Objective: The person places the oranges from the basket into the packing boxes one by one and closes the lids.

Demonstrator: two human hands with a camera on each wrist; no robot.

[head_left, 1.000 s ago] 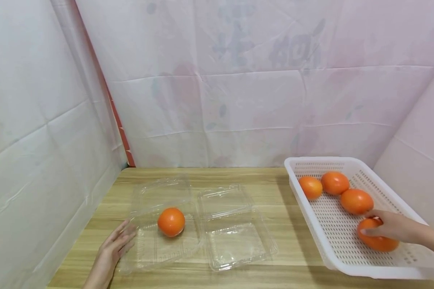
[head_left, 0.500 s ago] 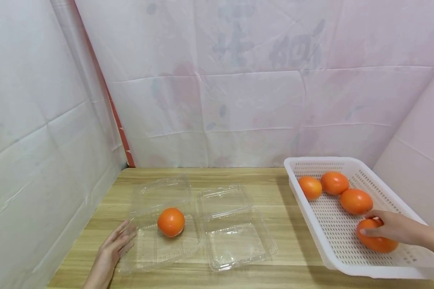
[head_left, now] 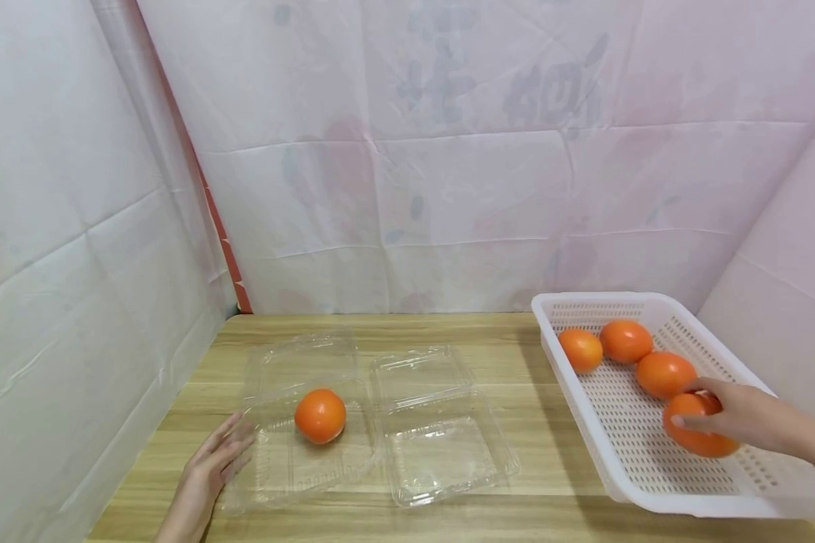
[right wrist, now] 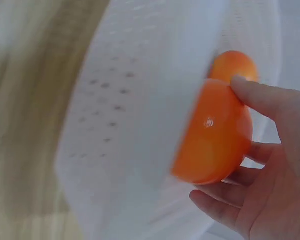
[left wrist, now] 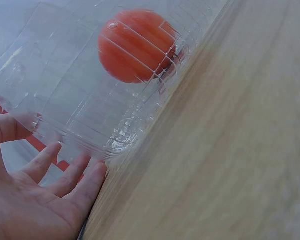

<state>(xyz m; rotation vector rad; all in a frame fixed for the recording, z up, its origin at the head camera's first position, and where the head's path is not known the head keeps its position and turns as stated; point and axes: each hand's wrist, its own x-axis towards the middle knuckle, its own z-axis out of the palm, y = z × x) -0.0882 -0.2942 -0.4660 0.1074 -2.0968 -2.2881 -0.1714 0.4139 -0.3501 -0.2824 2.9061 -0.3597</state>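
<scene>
My right hand (head_left: 743, 411) grips a smooth, glossy orange-red fruit (head_left: 696, 434) inside the white basket, and in the right wrist view the thumb lies on the top of this fruit (right wrist: 215, 132) with fingers beneath it. My left hand (head_left: 210, 467) has its fingers loosely extended at the left edge of an open clear plastic clamshell box (head_left: 278, 467). In the left wrist view the fingertips (left wrist: 92, 170) touch the box wall or lie right against it. One similar fruit (head_left: 321, 416) sits in that box.
The white perforated basket (head_left: 587, 437) stands on the right of the wooden table (head_left: 536, 483), with three more fruits (head_left: 665, 375) towards its far end. A second open clear box (head_left: 441, 452) lies beside the first. Cloth walls (head_left: 448, 188) enclose the back and sides.
My right hand has lifted the gripped fruit slightly and moved it a little up and left in the head view. My left hand has stayed in place.
</scene>
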